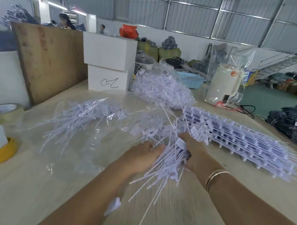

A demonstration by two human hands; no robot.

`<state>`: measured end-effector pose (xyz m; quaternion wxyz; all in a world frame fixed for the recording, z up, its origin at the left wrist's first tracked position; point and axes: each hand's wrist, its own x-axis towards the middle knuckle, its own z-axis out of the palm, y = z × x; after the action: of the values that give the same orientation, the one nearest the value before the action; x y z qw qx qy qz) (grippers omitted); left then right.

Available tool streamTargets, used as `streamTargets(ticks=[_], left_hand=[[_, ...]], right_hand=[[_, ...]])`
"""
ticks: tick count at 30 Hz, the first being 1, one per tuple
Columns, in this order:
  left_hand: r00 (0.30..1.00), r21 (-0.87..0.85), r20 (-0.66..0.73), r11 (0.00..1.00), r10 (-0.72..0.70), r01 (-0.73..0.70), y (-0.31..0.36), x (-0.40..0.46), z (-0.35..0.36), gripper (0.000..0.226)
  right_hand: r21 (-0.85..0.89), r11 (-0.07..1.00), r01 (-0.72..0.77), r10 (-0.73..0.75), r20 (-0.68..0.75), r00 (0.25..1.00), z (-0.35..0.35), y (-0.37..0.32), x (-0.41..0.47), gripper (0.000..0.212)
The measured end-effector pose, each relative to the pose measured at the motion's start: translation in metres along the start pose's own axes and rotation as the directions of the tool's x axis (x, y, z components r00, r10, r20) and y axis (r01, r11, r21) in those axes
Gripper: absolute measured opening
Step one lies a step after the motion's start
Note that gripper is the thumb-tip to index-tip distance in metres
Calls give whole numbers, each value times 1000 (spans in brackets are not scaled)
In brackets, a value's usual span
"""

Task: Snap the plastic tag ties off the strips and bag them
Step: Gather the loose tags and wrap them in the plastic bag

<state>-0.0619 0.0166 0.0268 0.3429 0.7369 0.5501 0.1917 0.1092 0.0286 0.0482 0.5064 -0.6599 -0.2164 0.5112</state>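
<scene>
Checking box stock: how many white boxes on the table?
2, stacked at the table's far side beside the wooden board: the upper white box sits on the lower white box, which bears a scribble. Others may be hidden.

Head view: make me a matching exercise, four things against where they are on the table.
Things:
1. bundle of loose ties
2. stack of strips
3. tape roll
4. white boxes

Places:
A. left edge of the table
B. far side, stacked beside the wooden board
C. between both hands
D. right of the hands

Pairs: 1-C, 2-D, 3-A, 4-B
</scene>
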Motion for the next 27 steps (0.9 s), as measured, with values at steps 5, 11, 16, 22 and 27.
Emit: streamTargets(ticks=[5, 11, 16, 22, 27], left_hand=[[988, 264, -79, 959, 133, -108, 1, -2, -3, 30], [809, 33, -534, 962, 246, -271, 26, -10, -51, 31], [810, 495, -520, 868, 272, 26, 4, -5, -101, 33], [966, 658, -240, 715, -98, 236, -36, -1, -91, 44], [847, 563, -527, 775, 69, 288, -38, 2, -99, 22]], right_hand=[[19, 999, -39, 37, 95, 995, -21, -4, -4, 30], [87, 996, 19, -38, 218, 975, -35, -18, -2, 19], [122, 989, 81, -109, 243, 964, -32, -42, -8, 37], [184, 976, 119, -166, 262, 951, -33, -46, -4, 29], [269, 955, 125, -239, 453, 859, -27, -50, -13, 42]])
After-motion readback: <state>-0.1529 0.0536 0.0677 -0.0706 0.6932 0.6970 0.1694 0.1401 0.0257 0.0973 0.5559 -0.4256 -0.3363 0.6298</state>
